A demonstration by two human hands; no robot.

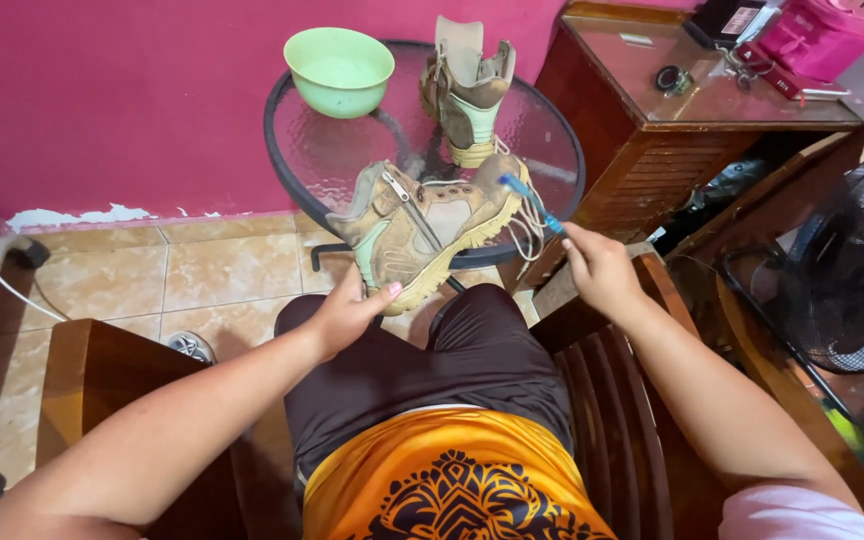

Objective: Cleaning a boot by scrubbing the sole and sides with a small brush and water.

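A tan boot [422, 225] with a side zipper lies tilted on the near edge of a round glass table [552, 130]. My left hand [349, 312] grips its heel and sole from below. My right hand [600, 268] holds a blue toothbrush [532, 203] whose head rests at the boot's toe. A second tan boot [468, 92] stands upright on the far side of the table. Beside it, at the back left of the table, sits a pale green bowl [340, 68].
A dark wooden cabinet [652, 140] with a glass top and pink items stands at right. A black fan [852, 270] is at far right. Wooden chair arms [102, 370] flank my lap. The pink wall [102, 90] and tiled floor [212, 270] lie behind.
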